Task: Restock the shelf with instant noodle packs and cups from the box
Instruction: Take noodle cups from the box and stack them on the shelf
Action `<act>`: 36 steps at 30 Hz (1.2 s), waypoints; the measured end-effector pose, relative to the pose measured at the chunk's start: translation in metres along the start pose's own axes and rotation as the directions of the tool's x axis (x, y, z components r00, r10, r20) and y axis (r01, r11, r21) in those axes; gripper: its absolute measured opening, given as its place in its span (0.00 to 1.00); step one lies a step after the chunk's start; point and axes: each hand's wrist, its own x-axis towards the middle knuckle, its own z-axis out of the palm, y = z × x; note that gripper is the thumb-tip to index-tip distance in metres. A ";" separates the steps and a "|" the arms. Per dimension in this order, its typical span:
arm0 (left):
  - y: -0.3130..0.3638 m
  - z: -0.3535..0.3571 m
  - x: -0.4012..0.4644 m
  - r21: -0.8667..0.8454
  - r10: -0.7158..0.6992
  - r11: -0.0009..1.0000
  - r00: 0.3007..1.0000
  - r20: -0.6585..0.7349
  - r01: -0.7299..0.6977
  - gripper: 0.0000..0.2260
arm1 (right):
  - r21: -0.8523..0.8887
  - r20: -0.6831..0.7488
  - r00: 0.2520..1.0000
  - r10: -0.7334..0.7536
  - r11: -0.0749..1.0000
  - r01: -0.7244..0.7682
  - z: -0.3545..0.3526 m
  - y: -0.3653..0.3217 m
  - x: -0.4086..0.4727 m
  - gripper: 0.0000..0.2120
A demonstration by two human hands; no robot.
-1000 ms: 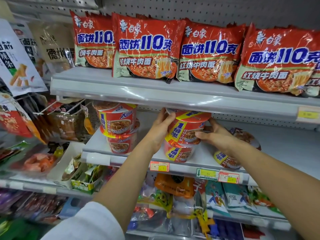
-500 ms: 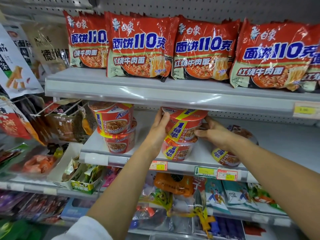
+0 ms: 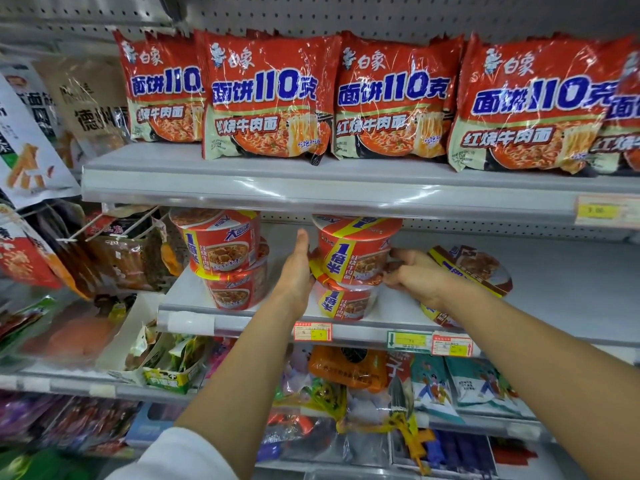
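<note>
Two red noodle cups stand stacked on the middle shelf (image 3: 554, 292): an upper cup (image 3: 353, 251) and a lower cup (image 3: 343, 303). My left hand (image 3: 296, 271) lies flat with straight fingers against the left side of this stack. My right hand (image 3: 415, 275) grips the upper cup's lower right edge with curled fingers and thumb. A second stack of two cups (image 3: 221, 244) stands to the left. Behind my right wrist a further cup (image 3: 478, 268) lies tilted. Red noodle packs (image 3: 266, 98) line the top shelf (image 3: 311, 188).
The middle shelf is bare to the right of the tilted cup. Hanging snack bags (image 3: 114, 258) crowd the left. Price tags (image 3: 313, 331) sit on the shelf rail. Bagged goods (image 3: 349, 368) fill the lower shelf. The box is out of view.
My left hand has straightened from cupping the upper cup to lying flat beside the stack. My right hand has slid lower on the upper cup. The stack stays in place.
</note>
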 end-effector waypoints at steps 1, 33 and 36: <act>0.000 -0.001 0.001 0.014 0.003 1.000 1.000 0.005 -0.003 0.29 | -0.003 0.007 1.000 -0.006 1.000 0.006 0.001 0.000 -0.002 0.23; -0.088 0.085 -0.041 -0.210 -0.140 0.971 0.982 -0.129 0.111 0.13 | 0.071 -0.622 0.781 -0.049 0.991 0.118 -0.077 0.049 -0.058 0.19; -0.082 0.111 -0.039 -0.147 -0.170 0.975 0.985 -0.021 0.165 0.12 | 0.024 -0.624 0.781 -0.008 0.999 0.029 -0.104 0.058 -0.063 0.24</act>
